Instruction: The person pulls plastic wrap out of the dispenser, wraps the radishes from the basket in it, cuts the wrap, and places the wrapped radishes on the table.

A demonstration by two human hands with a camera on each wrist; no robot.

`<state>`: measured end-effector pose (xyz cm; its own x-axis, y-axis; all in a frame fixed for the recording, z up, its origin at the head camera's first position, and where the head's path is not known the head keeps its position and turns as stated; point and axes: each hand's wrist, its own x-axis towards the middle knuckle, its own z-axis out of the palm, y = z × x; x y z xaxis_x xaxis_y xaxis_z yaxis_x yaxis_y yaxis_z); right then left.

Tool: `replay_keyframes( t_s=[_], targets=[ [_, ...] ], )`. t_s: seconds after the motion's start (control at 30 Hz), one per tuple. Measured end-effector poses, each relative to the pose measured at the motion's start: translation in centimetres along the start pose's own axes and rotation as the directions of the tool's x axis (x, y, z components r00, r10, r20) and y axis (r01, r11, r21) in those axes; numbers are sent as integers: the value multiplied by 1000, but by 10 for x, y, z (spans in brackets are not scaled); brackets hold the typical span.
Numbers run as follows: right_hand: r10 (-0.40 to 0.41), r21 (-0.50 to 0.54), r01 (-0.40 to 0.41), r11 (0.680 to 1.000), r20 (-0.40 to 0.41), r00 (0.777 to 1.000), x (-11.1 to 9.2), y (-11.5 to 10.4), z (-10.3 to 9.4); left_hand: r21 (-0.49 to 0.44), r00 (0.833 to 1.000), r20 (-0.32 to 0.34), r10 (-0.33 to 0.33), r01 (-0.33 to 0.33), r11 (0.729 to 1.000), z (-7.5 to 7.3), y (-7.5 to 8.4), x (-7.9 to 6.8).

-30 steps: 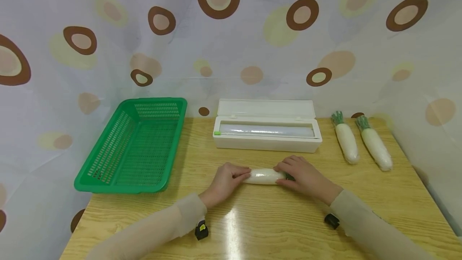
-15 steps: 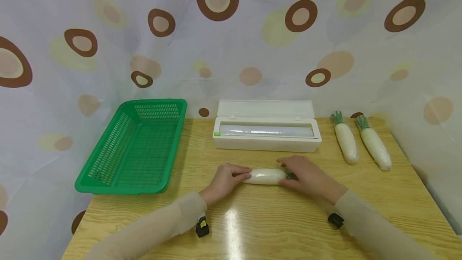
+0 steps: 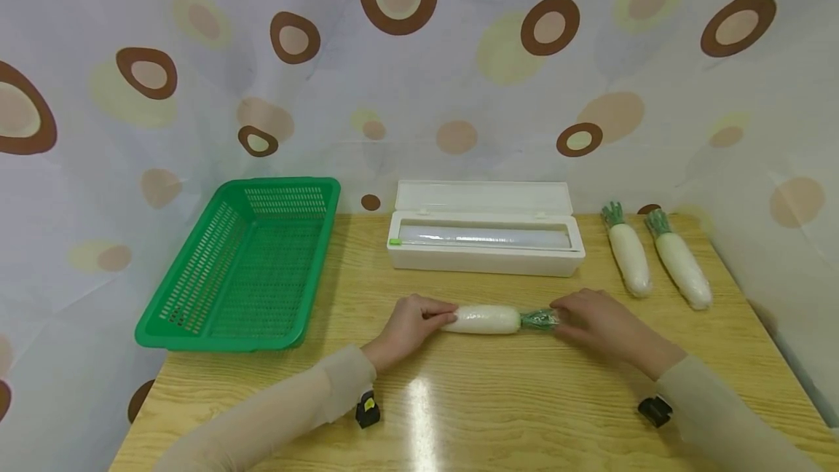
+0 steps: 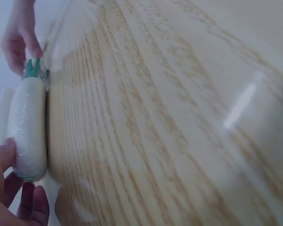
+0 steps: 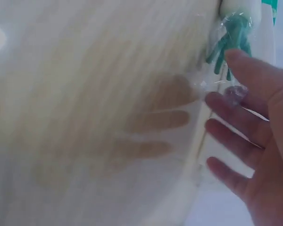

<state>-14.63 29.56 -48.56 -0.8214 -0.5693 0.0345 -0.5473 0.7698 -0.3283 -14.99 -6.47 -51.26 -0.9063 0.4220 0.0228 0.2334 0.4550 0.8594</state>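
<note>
A white radish (image 3: pixel 488 320) with green leaf stubs (image 3: pixel 539 319) lies crosswise on the wooden table, wrapped in clear film. My left hand (image 3: pixel 408 326) holds its tapered left end; in the left wrist view the thumb (image 4: pixel 4 153) presses on the side and the fingers are bent below the tip. At the leafy end is my right hand (image 3: pixel 596 323), thumb and index finger on either side of loose film beyond the leaves. From the right wrist, the thumb touches the film over the green leaves (image 5: pixel 236 35) while the other fingers stretch out loosely.
Behind the radish stands a white cling film box (image 3: pixel 485 261), lid raised, with a film roll (image 3: pixel 485 237) inside. A green plastic basket (image 3: pixel 303 326) is at the left. Two film-wrapped radishes, a nearer one (image 3: pixel 631 261) and a farther one (image 3: pixel 684 270), lie at the right.
My right hand has slid rightward off the radish's body to the tips of its leaves, uncovering the green leaf stubs. My left hand has kept its hold on the other end.
</note>
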Motion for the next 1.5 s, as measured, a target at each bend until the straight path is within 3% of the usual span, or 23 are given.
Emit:
replay_keyframes(
  t_s=[0.13,0.3,0.67,1.0,1.27,1.5],
  targets=[
    [34,119,-30,992,-34,999,-4,2,4,-8,1000,1,-6,6,1000,0,1,0],
    [136,286,-133,949,10,991,-6,2,7,-9,1000,0,5,-5,1000,0,0,0],
    [227,335,-211,918,-8,974,-6,0,10,5,1000,6,-20,20,1000,-1,2,2],
    [246,320,-232,919,-2,969,-4,-2,14,-12,1000,7,-12,12,1000,-2,3,4],
    [70,258,-58,964,-36,997,-4,2,12,-5,1000,11,-8,8,1000,-2,2,4],
    [148,152,-137,979,-66,987,-3,3,17,3,1000,18,-4,4,1000,-2,2,5]
  ],
)
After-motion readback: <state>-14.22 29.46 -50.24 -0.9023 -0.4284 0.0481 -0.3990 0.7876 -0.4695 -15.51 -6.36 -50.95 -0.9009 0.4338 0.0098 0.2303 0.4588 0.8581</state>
